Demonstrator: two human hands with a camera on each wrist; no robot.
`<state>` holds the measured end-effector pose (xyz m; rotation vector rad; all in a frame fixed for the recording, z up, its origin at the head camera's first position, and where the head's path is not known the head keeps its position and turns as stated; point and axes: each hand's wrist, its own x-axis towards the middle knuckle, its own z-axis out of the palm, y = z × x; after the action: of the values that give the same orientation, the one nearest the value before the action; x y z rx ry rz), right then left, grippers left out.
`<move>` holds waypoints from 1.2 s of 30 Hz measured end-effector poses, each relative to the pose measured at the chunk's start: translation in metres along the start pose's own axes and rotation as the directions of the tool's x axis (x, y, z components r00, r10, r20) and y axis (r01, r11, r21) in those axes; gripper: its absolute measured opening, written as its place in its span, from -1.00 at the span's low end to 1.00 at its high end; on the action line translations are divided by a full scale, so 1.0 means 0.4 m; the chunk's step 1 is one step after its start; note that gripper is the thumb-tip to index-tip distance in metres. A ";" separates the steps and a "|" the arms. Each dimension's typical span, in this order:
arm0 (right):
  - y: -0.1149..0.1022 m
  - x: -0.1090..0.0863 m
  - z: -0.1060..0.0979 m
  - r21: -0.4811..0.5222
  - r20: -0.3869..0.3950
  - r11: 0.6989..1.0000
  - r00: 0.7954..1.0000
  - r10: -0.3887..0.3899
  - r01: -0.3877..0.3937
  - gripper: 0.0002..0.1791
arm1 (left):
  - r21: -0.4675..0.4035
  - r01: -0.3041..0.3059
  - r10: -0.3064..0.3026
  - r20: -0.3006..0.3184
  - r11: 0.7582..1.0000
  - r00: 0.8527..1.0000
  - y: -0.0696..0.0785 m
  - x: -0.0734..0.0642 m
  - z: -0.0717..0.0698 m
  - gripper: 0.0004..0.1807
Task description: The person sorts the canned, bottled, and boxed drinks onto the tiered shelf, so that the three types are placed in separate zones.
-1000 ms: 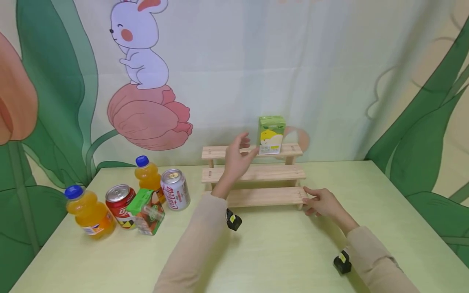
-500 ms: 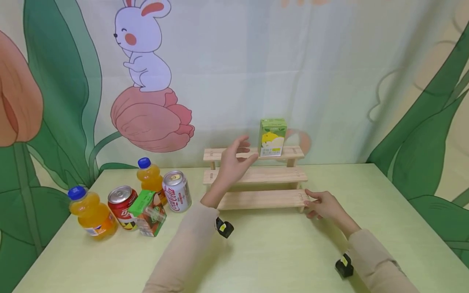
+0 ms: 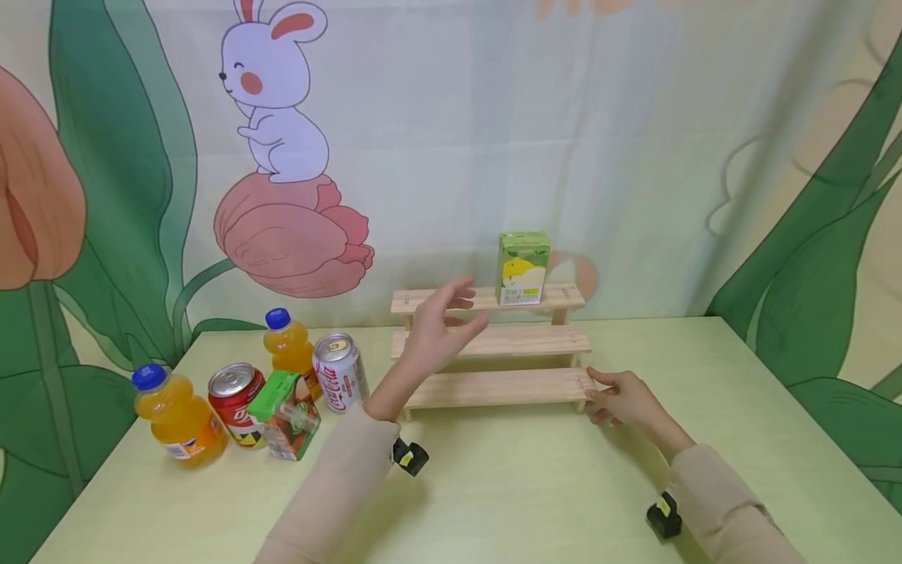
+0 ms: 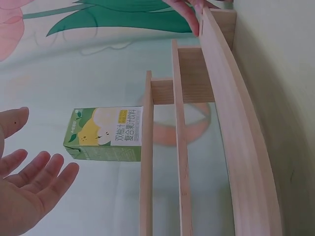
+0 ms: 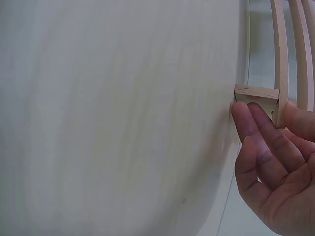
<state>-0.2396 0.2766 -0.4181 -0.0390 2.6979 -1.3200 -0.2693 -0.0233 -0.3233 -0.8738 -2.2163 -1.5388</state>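
Observation:
A three-step wooden shelf (image 3: 500, 389) stands near the back of the table. On its top step, right of the middle, a green juice box (image 3: 523, 270) with yellow fruit on its front stands upright. My left hand (image 3: 438, 333) hovers over the shelf's left half, apart from the box; in the left wrist view its fingers (image 4: 42, 182) are spread and hold nothing. My right hand (image 3: 627, 399) grips the right end of the lowest step. The right wrist view has the thumb (image 5: 299, 120) on top of the board and the other fingers underneath.
Left of the shelf are a white Coca-Cola can (image 3: 340, 374), two orange drink bottles with blue caps (image 3: 179, 423), a red can (image 3: 236, 403) and a green-topped drink carton (image 3: 283, 415). A printed curtain (image 3: 634, 157) hangs behind the table (image 3: 521, 486).
My left hand has drawn back from the juice box, moving left and down towards me. The box stays on the top step. My right hand keeps its place on the shelf.

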 end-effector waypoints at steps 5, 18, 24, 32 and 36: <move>0.000 -0.005 -0.001 0.010 0.000 1.000 1.000 -0.005 0.005 -0.43 | 0.064 -0.063 0.062 0.016 0.996 0.998 0.002 -0.020 -0.009 -0.43; -0.001 -0.008 -0.004 0.014 0.001 1.000 1.000 -0.025 0.025 -0.43 | 0.161 -0.113 0.101 0.080 0.980 0.992 0.011 -0.063 -0.044 -0.40; -0.002 -0.005 -0.001 0.013 -0.005 1.000 1.000 -0.016 0.016 -0.44 | 0.177 -0.124 0.107 0.100 0.976 0.989 0.019 -0.087 -0.061 -0.41; -0.004 -0.007 0.000 0.012 -0.003 1.000 1.000 -0.007 0.007 -0.44 | 0.158 -0.127 0.112 0.098 0.979 0.989 0.025 -0.113 -0.084 -0.42; -0.002 -0.005 0.001 0.007 -0.005 1.000 1.000 -0.005 0.005 -0.44 | 0.169 -0.138 0.123 0.094 0.976 0.988 0.023 -0.126 -0.092 -0.40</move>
<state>-0.2376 0.2761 -0.4175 -0.0421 2.6986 -1.3327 -0.2283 -0.0706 -0.3309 -1.0221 -2.2605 -1.2481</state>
